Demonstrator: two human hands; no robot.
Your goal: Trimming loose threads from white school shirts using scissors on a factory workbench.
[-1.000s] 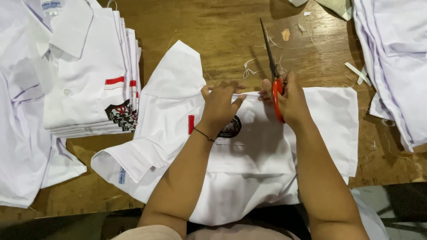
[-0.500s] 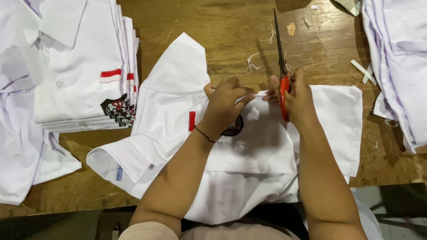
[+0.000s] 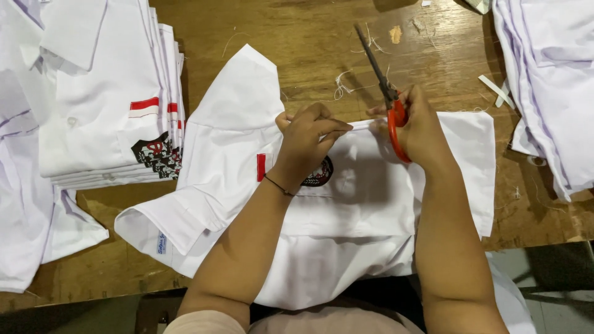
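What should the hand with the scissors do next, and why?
Probably lower the orange-handled scissors toward the white shirt's top edge, where the left hand pinches it. The right hand holds the blades pointing up and away, and loose threads litter the wooden table.

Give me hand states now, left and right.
Left hand: closed, pinching the shirt edge.
Right hand: closed on the scissors, blades pointing away.

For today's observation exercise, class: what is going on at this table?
A person works on a white short-sleeved shirt spread on a wooden table. The left hand pinches the shirt's top edge, while the right hand holds orange-handled scissors, blades pointing away. A stack of folded white shirts lies to the left, more white garments to the right.
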